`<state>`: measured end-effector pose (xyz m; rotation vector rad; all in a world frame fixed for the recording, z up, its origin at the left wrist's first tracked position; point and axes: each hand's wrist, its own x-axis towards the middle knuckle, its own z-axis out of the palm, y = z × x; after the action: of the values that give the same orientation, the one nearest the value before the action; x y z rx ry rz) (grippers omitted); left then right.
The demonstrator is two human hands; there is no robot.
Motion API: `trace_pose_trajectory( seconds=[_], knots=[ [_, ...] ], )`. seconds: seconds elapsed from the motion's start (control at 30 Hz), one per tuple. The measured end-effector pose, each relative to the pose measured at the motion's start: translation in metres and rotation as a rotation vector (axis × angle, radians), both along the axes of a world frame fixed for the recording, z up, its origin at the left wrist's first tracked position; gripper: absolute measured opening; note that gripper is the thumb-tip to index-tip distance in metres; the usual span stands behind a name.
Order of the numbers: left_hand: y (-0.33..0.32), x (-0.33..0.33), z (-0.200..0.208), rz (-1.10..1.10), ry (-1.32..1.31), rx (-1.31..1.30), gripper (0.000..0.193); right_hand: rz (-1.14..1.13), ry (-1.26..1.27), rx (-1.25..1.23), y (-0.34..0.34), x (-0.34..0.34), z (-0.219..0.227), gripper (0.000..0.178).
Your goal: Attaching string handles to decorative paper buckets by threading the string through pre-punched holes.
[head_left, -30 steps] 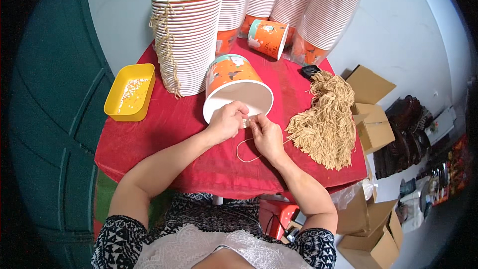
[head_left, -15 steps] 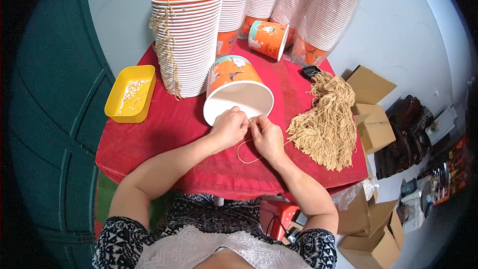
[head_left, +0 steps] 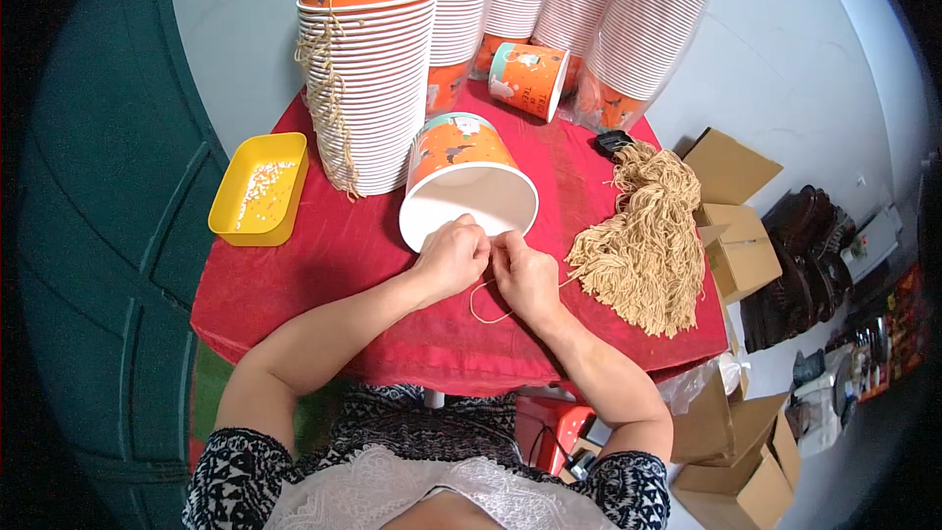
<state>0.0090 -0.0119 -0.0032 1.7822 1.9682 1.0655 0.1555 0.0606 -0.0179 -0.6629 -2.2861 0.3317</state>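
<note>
An orange paper bucket (head_left: 465,151) lies on its side on the red tablecloth, its white mouth facing me. Both hands meet at the near rim of that mouth. My left hand (head_left: 452,259) is closed, its fingertips pinched at the rim. Against it, my right hand (head_left: 527,275) pinches a thin tan cord (head_left: 480,315), which hangs in a loop below the fingers. What the left fingertips hold is hidden, and the cord's end cannot be seen. To the right lies a thick bundle of tan cords (head_left: 643,245).
A tall stack of nested buckets (head_left: 368,98), with cords hanging down its side, stands behind my left hand. A yellow tray (head_left: 257,237) of small white pieces sits at the left. Further back are bagged bucket stacks (head_left: 638,39) and a tipped bucket (head_left: 528,79). Cardboard boxes (head_left: 741,255) stand right.
Both hands stay at the bucket's rim with only slight finger movement. The whole view has shifted a little; nothing else has visibly moved.
</note>
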Motion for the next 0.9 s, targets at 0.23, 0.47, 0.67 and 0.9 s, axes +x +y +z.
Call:
trace_pose_trajectory(
  seconds=[0.23,0.47,0.67,0.9],
  knots=[
    [0.005,-0.006,-0.014,0.007,-0.018,0.123,0.004,0.047,-0.084,0.211,-0.004,0.002,0.005,0.01],
    [0.005,-0.006,-0.011,0.002,-0.108,0.099,0.004,0.073,-0.065,0.06,0.003,0.002,0.001,0.008],
    [0.007,-0.008,-0.018,-0.003,-0.027,0.151,0.006,0.137,-0.033,-0.283,0.013,0.003,0.004,0.013],
    [0.003,-0.005,-0.009,-0.007,-0.007,0.095,0.008,0.171,0.016,-0.494,0.02,0.003,0.001,0.018]
  ],
)
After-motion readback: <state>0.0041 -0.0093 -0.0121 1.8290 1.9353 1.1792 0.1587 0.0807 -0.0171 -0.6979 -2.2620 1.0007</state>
